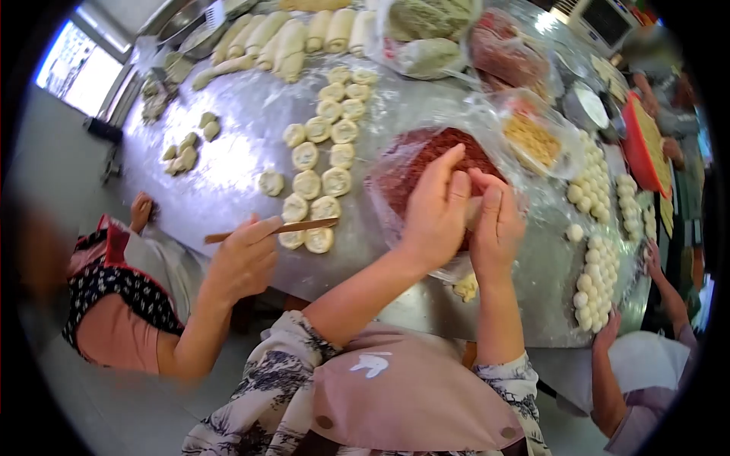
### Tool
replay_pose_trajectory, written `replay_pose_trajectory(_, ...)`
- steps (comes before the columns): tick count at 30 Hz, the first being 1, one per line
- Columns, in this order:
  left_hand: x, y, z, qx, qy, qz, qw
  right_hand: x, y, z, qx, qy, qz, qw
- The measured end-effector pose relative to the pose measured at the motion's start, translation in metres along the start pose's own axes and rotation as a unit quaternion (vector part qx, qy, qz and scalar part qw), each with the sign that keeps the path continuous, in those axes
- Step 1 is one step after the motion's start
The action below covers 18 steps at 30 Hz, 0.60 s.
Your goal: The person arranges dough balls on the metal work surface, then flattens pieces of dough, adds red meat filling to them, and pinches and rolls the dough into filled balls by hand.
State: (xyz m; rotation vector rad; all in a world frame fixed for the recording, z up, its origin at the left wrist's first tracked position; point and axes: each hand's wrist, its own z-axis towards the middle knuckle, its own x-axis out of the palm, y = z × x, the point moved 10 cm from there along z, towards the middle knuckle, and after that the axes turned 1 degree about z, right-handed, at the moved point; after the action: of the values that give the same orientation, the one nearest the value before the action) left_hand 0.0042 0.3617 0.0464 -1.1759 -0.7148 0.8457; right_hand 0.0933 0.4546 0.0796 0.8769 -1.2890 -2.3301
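My left hand (437,201) and my right hand (498,220) are cupped together, palms facing, over a mound of dark red crumbly filling (418,163) in a clear plastic bag. Between them shows a bit of a pale dough piece (474,211), mostly covered by my fingers. Both hands are closed around it, fingertips pointing away from me. Below my right wrist lies a small pale yellow lump (466,287), close to the table's near edge.
At left, a co-worker's hand (247,254) holds a flat wooden stick (304,226) beside rows of round dough pieces (306,184). Dough rolls (291,49) lie at the back. Yellow filling (532,140) and white dough balls (597,281) are at right, near another person's hand (608,330).
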Motion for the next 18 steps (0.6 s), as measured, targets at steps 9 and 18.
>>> replay_pose_trajectory(9,0.044,-0.001,-0.024,-0.105,0.084,-0.132,0.982,0.015,-0.021,-0.002,0.096,0.050,0.201,0.974)
replay_pose_trajectory(18,0.011,0.016,-0.012,-0.164,-0.033,-0.199,0.966,0.019,0.026,-0.017,0.081,0.056,0.405,0.909)
